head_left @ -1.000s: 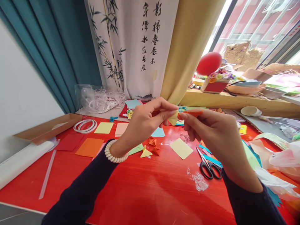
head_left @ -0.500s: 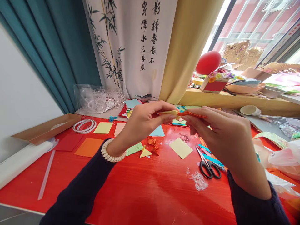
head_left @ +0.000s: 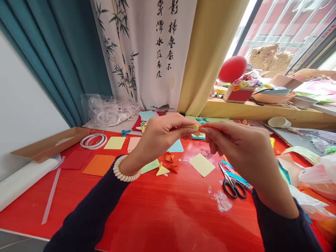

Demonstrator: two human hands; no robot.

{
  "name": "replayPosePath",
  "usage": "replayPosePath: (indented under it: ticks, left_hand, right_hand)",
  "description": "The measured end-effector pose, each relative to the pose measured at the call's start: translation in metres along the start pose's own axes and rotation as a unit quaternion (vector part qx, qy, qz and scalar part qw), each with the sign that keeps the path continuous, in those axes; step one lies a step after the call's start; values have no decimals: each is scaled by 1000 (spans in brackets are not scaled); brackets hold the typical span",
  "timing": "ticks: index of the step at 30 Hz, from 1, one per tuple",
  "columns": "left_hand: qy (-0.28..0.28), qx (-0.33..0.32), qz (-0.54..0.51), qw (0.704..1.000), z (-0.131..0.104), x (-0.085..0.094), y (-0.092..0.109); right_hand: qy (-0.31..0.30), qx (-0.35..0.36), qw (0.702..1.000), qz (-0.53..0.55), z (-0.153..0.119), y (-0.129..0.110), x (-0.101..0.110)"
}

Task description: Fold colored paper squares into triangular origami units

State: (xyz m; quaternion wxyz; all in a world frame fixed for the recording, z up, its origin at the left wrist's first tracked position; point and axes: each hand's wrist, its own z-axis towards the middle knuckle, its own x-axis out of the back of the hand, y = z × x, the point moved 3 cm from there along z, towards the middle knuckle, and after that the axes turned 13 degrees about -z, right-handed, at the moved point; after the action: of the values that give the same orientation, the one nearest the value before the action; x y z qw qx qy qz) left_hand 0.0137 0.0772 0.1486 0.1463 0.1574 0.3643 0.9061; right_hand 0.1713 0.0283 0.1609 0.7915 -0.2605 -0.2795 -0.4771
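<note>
Above the red table, my left hand [head_left: 168, 134] pinches a folded yellow paper piece [head_left: 195, 128] between thumb and fingers. My right hand [head_left: 236, 140] is closed on a folded orange paper piece [head_left: 214, 126]. The two pieces meet end to end between my fingertips; whether one sits inside the other cannot be made out. Below my hands lie folded orange paper pieces [head_left: 171, 157] and a folded yellow paper piece [head_left: 162, 169]. A square yellow sheet [head_left: 202, 165] rests on the table, with black-handled scissors [head_left: 233, 187] to its right.
The red table [head_left: 147, 217] also bears orange sheets [head_left: 98, 165], white rings [head_left: 93, 140], a cardboard tray [head_left: 49, 143] and a clear strip [head_left: 51, 196]. Plastic bags and paper scraps crowd the right side. A red balloon [head_left: 232, 69] stands by the window sill.
My right hand has shifted slightly left, bringing the orange piece closer against the yellow one. Less of both pieces shows now. The view has moved a little.
</note>
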Motion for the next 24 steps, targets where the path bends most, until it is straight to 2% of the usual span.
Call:
replayPosePath:
  ticks: [8, 13, 22, 24]
  left_hand:
    - [4, 16, 16, 1000, -1, -1, -4]
    - [16, 47, -5, 999, -1, -2, -4]
    - [48, 119, 2, 992, -4, -5, -1]
    - [57, 119, 7, 991, -3, -5, -1]
  right_hand:
    - [-53, -42, 995, 71, 3, 3, -3]
    - [-49, -59, 993, 85, 2, 2, -6]
    - [-127, -131, 963, 197, 1, 9, -18]
    - [-138, -148, 954, 220, 2, 11, -19]
